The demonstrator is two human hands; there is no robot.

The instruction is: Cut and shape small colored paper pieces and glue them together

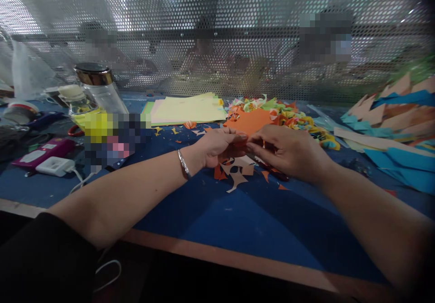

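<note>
My left hand, with a silver bracelet at its wrist, is closed with thumb and fingertips together. My right hand meets it from the right in a pinch. Between the fingertips is what looks like a small piece of orange paper, mostly hidden by the fingers. Just behind the hands lies a larger sheet of orange paper with cut-out edges. Beige and orange paper scraps lie on the blue table below the hands. A dark red handle-like thing shows partly under my right hand.
Stacked coloured sheets lie at the back, beside a heap of paper cuttings. Folded blue and beige paper is on the right. Left stand a glass bottle, a plastic bottle, a purple box and a white charger.
</note>
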